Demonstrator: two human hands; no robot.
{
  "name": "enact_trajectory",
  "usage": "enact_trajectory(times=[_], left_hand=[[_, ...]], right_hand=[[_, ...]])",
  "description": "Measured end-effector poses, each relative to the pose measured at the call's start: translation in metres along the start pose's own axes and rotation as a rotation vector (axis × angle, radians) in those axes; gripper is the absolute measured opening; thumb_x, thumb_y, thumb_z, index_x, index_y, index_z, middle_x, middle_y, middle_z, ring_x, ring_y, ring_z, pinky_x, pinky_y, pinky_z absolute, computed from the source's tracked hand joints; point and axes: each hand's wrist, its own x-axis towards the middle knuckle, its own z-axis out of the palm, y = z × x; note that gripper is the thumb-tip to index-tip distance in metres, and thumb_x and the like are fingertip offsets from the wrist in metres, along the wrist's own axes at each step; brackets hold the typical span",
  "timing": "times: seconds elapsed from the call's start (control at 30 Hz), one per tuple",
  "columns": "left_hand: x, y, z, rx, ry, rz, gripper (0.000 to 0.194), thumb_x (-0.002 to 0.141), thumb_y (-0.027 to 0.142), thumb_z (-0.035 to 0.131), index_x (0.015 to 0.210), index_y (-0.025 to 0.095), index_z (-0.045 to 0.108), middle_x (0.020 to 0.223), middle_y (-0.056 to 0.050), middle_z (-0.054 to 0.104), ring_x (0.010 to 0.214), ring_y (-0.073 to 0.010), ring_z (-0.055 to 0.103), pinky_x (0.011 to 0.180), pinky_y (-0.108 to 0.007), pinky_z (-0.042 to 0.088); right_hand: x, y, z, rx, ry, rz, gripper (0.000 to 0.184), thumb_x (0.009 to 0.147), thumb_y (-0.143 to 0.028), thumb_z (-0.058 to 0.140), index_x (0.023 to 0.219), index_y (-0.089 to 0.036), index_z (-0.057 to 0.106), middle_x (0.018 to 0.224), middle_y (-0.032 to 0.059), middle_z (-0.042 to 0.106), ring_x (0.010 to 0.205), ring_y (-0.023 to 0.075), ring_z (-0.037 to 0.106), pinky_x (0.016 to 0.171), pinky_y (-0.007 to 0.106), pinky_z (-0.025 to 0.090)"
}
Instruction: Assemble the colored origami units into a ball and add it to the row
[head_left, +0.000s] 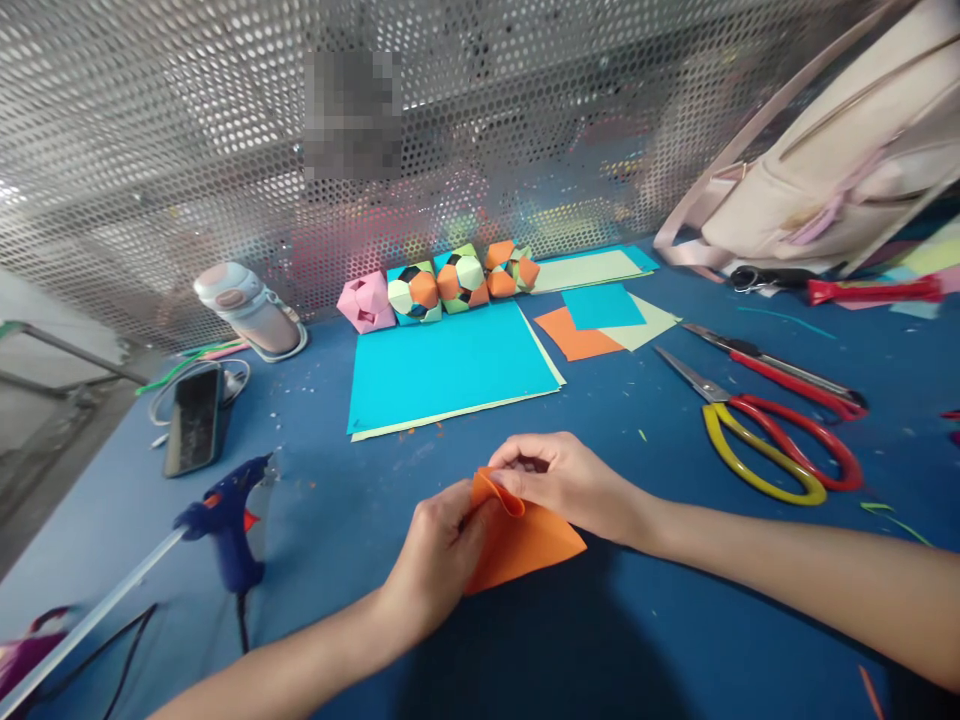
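An orange sheet of paper (525, 550) is between my two hands above the blue table, its upper edge bent over into a curl. My left hand (442, 540) pinches its left side, thumb against the paper. My right hand (562, 480) grips the curled top part with thumb and fingers, some of which are hidden behind the paper. Beyond my hands lies a stack of blue and pale green sheets (450, 370). Scissors (780, 445) with one yellow and one red handle lie to the right, beside a red cutter knife (795, 375).
Folded paper balls (412, 293) line the perforated metal panel (247, 130). Small paper squares (604, 307) lie beside the stack. At left are a glue gun (232, 525) with a long glue stick, a phone (195, 420) and a bottle (247, 310). A cream bag (832, 160) stands back right.
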Motion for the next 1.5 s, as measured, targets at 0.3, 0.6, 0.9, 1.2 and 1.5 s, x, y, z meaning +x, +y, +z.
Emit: enact_trajectory(times=[0.3,0.6,0.9,1.2,1.5], left_hand=[[0.001,-0.001,-0.001,0.004,-0.004,-0.073,0.022,0.083,0.027,0.049,0.072,0.014,0.062,0.067,-0.001,0.061,0.063,-0.012,0.051,0.058,-0.02,0.04],[0.002,-0.001,-0.002,-0.034,0.042,-0.087,0.019,0.081,0.026,0.051,0.072,0.014,0.062,0.067,-0.001,0.06,0.063,-0.012,0.049,0.056,-0.02,0.039],[0.006,0.001,-0.01,-0.094,0.15,0.051,0.018,0.083,0.03,0.055,0.077,0.016,0.064,0.072,-0.002,0.064,0.064,-0.0119,0.055,0.059,-0.02,0.043],[0.006,0.0,-0.012,-0.069,0.206,0.037,0.019,0.082,0.032,0.056,0.073,0.016,0.062,0.068,-0.002,0.06,0.063,-0.0124,0.052,0.056,-0.021,0.04],[0.006,-0.002,-0.013,-0.053,0.258,0.042,0.019,0.082,0.033,0.056,0.073,0.017,0.062,0.066,-0.001,0.06,0.062,-0.0121,0.051,0.054,-0.02,0.039]], right_hand=[[-0.003,-0.004,-0.002,-0.043,-0.061,0.025,0.023,0.083,-0.037,0.059,0.078,-0.015,0.065,0.065,-0.0008,0.056,0.061,0.011,0.05,0.059,0.024,0.04],[-0.007,0.002,0.002,-0.346,0.022,-0.318,0.01,0.081,-0.018,0.055,0.085,-0.017,0.064,0.073,-0.0001,0.053,0.063,0.0117,0.049,0.06,0.025,0.043],[-0.003,0.013,0.002,-0.493,0.075,-0.462,0.012,0.087,-0.016,0.051,0.088,-0.016,0.064,0.071,0.0012,0.054,0.062,0.0129,0.05,0.059,0.025,0.043],[-0.005,0.013,0.003,-0.476,0.104,-0.397,0.009,0.085,-0.019,0.056,0.091,-0.018,0.062,0.072,0.0013,0.061,0.064,0.0129,0.053,0.06,0.023,0.046],[-0.001,0.01,-0.001,-0.461,0.056,-0.233,0.019,0.085,-0.022,0.055,0.068,-0.017,0.06,0.057,-0.0037,0.05,0.053,0.0092,0.04,0.049,0.022,0.033]])
